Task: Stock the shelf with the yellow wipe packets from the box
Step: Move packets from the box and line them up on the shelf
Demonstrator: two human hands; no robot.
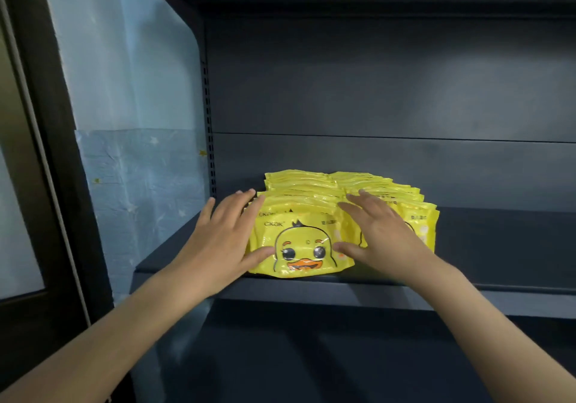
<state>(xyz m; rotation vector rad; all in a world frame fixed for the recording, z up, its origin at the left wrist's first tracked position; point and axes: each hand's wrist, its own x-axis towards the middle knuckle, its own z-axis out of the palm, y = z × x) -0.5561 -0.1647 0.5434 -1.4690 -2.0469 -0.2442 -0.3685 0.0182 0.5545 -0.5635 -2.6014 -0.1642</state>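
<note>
On dark shelf (486, 231), glossy yellow duck-faced wipe packets (307, 246), two upright rows

Left hand (224, 240) reaches in from 7 o'clock, right hand (385, 237) from 5 o'clock; both flat, fingers (238, 200) straight, spread.

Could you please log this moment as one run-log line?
left hand: open, against left row | right hand: open, on right row | yellow wipe packets: two rows on shelf

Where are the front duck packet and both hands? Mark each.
front duck packet (304, 242), head view, on the duck's face.
left hand (223, 240), head view, back of hand.
right hand (386, 237), head view, back of hand.
</note>
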